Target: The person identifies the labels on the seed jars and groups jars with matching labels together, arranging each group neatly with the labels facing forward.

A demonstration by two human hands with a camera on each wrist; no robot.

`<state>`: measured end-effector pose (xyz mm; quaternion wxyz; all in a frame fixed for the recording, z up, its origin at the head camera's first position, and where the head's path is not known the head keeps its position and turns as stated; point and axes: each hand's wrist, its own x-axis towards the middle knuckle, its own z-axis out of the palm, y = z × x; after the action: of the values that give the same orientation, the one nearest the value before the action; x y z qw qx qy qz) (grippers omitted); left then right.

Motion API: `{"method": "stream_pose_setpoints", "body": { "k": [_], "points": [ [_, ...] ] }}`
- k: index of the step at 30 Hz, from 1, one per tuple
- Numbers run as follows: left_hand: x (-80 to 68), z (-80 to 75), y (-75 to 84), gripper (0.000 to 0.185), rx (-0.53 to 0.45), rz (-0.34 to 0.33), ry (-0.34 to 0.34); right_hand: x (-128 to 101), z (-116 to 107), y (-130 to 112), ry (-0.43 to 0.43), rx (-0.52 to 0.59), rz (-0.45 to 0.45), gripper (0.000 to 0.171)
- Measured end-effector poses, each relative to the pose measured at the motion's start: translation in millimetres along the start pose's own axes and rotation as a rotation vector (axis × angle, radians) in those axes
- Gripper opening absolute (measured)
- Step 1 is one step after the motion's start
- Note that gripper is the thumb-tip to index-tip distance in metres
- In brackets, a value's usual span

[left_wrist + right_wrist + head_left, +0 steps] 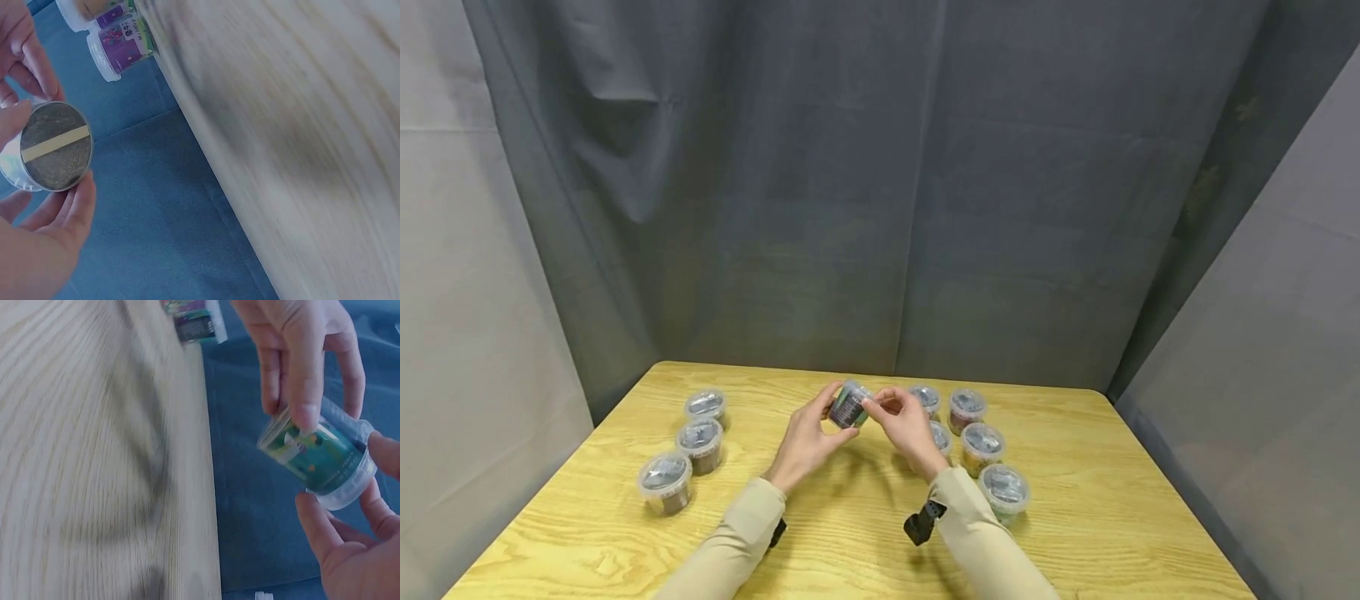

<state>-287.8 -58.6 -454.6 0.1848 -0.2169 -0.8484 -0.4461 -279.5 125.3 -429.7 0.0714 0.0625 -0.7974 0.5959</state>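
Both hands are holding one small clear tub [848,405] lifted above the table [850,533], over its middle toward the far edge. The left hand [808,442] is curling thumb and fingers around the tub's lidded end; the right hand [906,427] is pinching the other end between thumb and fingertips. In the right wrist view the tub [322,456] is lying tilted on its side, showing a green label. In the left wrist view its round face [53,147] is showing dark contents crossed by a pale strip.

Judged step: the tub is being turned over for inspection or handed between hands; which of the two is uncertain, as both wrist views are blurring the table surface. A next move would call for one hand keeping a firm pinch while the other releases.

Three more tubs [700,442] are standing in a line near the left edge. A cluster of five tubs [981,446] is sitting just beside the right hand, toward the right side. The near half of the table, between the forearms, is offering open room; the far edge is lying close behind the held tub.
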Motion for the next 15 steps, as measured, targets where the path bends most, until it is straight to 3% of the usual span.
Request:
{"method": "stream_pose_setpoints", "body": {
  "k": [9, 15],
  "points": [
    [-1.5, -3.4, -3.5, 0.071, -0.148, -0.027, -0.054, 5.1, -7.4, 8.4, -0.138, 0.103, -0.048, 0.026],
    [-3.4, -2.0, -4.2, 0.073, -0.163, -0.025, -0.107, 3.8, -7.6, 10.8, -0.096, 0.104, -0.007, 0.029]
  ]
}}
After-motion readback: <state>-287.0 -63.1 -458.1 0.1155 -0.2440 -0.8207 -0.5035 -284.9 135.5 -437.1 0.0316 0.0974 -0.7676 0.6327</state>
